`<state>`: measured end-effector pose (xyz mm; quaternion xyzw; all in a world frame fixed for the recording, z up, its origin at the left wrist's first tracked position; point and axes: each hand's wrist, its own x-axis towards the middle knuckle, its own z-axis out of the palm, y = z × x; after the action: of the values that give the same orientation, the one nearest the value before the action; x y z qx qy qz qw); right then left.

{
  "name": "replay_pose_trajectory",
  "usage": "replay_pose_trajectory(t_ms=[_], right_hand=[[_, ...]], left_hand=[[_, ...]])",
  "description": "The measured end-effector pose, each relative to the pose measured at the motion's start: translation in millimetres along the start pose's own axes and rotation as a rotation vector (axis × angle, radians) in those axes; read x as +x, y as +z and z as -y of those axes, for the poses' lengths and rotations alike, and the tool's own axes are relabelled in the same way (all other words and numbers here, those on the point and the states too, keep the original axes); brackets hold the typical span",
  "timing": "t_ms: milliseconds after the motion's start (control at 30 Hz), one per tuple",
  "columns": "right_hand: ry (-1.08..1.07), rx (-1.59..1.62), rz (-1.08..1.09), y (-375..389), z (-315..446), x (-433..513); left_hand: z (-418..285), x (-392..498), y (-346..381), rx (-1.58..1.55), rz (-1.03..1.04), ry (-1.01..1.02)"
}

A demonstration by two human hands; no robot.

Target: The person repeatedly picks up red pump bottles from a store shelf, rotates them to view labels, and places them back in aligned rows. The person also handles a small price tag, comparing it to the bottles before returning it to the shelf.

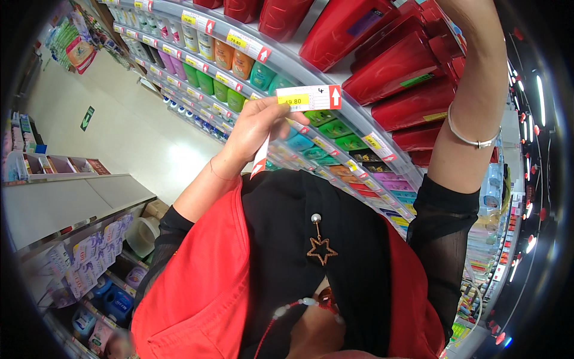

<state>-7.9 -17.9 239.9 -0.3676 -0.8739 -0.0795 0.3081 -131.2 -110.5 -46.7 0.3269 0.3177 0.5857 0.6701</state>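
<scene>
My left hand (264, 121) pinches a paper price tag (309, 98) with a yellow price field and a red arrow end. A second paper strip (261, 157) with a red arrow end hangs below the same palm. My right hand is out of view past the top edge; only its raised arm with a bracelet shows, beside the red bottles (394, 67) on the upper shelf. The clear shelf-edge strip (287, 58) runs along that shelf and holds similar tags, among them one (379, 146) below the red bottles.
Lower shelves hold orange bottles (242, 63), green bottles (205, 83) and other toiletries. Left of me are a tiled floor (148, 116) with a green arrow sign (87, 118), a grey-topped display unit (76, 202) and blue jugs (117, 303). More stocked shelves stand at the right.
</scene>
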Motion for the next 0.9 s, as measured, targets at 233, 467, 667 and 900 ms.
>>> replay_pose_trajectory(t_ms=[233, 467, 667, 900], right_hand=[[-0.066, 0.262, 0.185, 10.3, 14.2, -41.7], [0.022, 0.180, -0.017, 0.8, 9.2, -38.8], [-0.060, -0.067, -0.109, -11.4, 4.3, -23.3], [-0.144, -0.381, -0.010, -8.6, -30.1, 22.9]], left_hand=[[-1.1, -0.3, 3.4, -0.028, 0.014, 0.022], [-3.1, 2.3, 6.6, 0.031, 0.017, 0.009], [-3.1, 1.4, 9.1, 0.014, 0.023, 0.016], [-4.6, -0.4, 8.5, -0.004, 0.007, 0.019]])
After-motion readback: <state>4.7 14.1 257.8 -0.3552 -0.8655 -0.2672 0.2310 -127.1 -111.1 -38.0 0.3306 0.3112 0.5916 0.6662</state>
